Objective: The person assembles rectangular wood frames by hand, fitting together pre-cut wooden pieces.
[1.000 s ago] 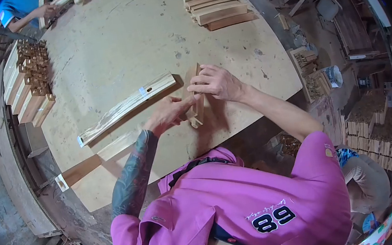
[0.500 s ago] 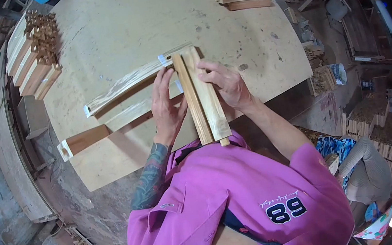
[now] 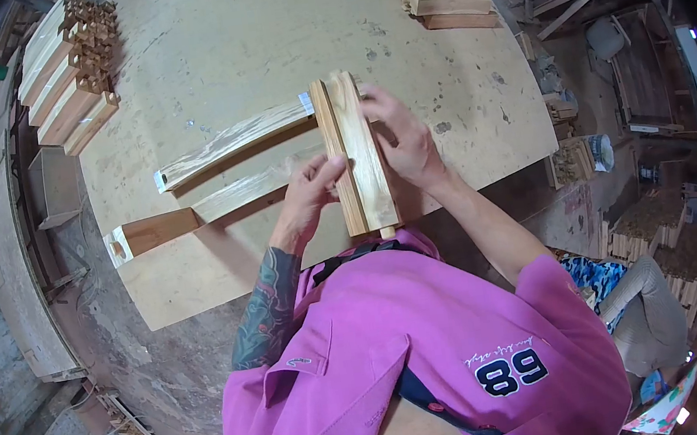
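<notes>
Two wooden strips stand side by side in front of my chest: a narrow darker strip [image 3: 340, 166] on the left and a wider pale strip [image 3: 365, 154] on the right. My left hand [image 3: 311, 196] grips the left edge of the narrow strip, its thumb on the wood and its other fingers partly hidden. My right hand [image 3: 405, 141] holds the pale strip by its right side near the top, fingers curled. Left of them a long wooden piece [image 3: 235, 144] and a second piece with a thick block end [image 3: 160, 230] lie on the table.
On the worktable [image 3: 257, 37], a stack of wooden parts [image 3: 71, 86] sits at the far left and a smaller stack [image 3: 448, 1] at the back right. Another person's bent leg [image 3: 643, 312] shows at the lower right.
My left hand has moved lower along the narrow strip, with its thumb now against it. The two strips are a little higher in view and more upright.
</notes>
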### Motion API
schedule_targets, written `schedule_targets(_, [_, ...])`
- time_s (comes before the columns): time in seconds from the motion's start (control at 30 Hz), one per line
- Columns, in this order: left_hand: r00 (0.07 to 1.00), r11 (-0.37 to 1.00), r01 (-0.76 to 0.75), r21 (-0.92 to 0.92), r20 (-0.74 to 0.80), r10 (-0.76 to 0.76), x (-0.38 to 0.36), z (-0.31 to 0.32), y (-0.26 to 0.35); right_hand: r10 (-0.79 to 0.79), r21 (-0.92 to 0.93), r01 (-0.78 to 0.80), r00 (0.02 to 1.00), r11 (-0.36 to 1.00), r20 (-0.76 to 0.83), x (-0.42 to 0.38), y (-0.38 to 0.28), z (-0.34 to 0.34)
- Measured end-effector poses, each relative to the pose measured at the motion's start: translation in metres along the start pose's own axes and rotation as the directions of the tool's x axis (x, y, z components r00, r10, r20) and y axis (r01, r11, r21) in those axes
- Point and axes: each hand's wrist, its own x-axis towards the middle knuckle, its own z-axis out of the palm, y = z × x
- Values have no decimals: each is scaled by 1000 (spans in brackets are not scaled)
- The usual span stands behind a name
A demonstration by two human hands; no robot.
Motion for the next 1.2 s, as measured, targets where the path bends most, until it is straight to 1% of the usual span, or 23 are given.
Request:
schedule_targets(0.03, [999,985,-28,173,-29,33,3,-1,3,180,124,-173,982,977,-49,0,-7,-1])
schedule_targets(0.07, [996,939,-48,339,-54,70,4,0,6,359,252,-331,931,909,-72,0,-10,-2])
schedule_targets(0.1, [991,937,-93,337,-55,118,3,3,14,488,525,-465,866,713,105,1,-3,-7])
schedule_targets(0.13, [975,895,-186,405,-39,220,5,6,20,444,461,-529,849,713,287,3,2,-12])
schedule_targets(0.17, [951,843,-264,469,-18,308,8,8,24,402,386,-586,792,713,459,2,3,-19])
schedule_targets(0.2, [921,780,-335,529,11,389,13,8,26,357,303,-630,702,715,617,7,-3,-26])
schedule_targets(0.23, [866,649,-448,615,117,487,23,3,30,405,63,-547,687,834,604,20,-6,-29])
schedule_targets(0.27, [820,494,-487,720,182,543,29,2,33,286,132,-398,818,908,499,17,16,-19])
schedule_targets(0.33, [803,363,-490,792,248,542,35,9,49,317,31,-413,742,910,591,33,23,-16])
schedule_targets(0.43, [851,388,-430,815,222,476,49,-11,37,315,-45,-376,699,926,642,43,21,-13])
schedule_targets(0.53, [836,417,-426,803,174,521,46,-16,29,255,77,-372,758,925,600,36,28,-5])
schedule_targets(0.57, [845,407,-413,815,175,505,42,-16,28,217,141,-365,777,920,591,32,28,-4])
schedule_targets(0.63, [807,290,-421,860,209,553,29,-13,22,136,265,-335,814,904,565,28,29,-3])
schedule_targets(0.67, [783,227,-422,878,227,579,24,-11,19,-16,373,-187,877,909,480,22,40,4])
schedule_targets(0.7, [751,146,-404,903,236,617,19,-12,15,-91,279,-43,889,959,449,18,47,10])
schedule_targets(0.73, [757,151,-391,908,224,614,18,-15,10,-164,174,98,889,980,426,14,53,13])
schedule_targets(0.8, [771,160,-367,916,204,604,18,-21,4,-66,114,21,908,993,415,5,56,11])
schedule_targets(0.83, [762,91,-364,927,240,602,20,-20,3,-21,84,-15,913,996,408,2,55,10])
schedule_targets(0.93, [720,76,-427,901,288,631,37,-8,4,115,242,-230,904,943,411,2,57,3])
schedule_targets(1.0, [751,92,-405,910,274,601,40,-11,3,63,279,-186,915,942,399,6,63,9])
schedule_targets(1.07, [782,117,-384,916,255,568,36,-14,3,12,146,-85,898,986,441,12,57,4])
schedule_targets(1.1, [779,147,-386,910,237,581,36,-15,0,1,79,-39,903,996,431,8,54,7])
schedule_targets(1.2, [771,195,-399,896,213,600,40,-18,-5,86,13,-107,860,994,503,15,47,1])
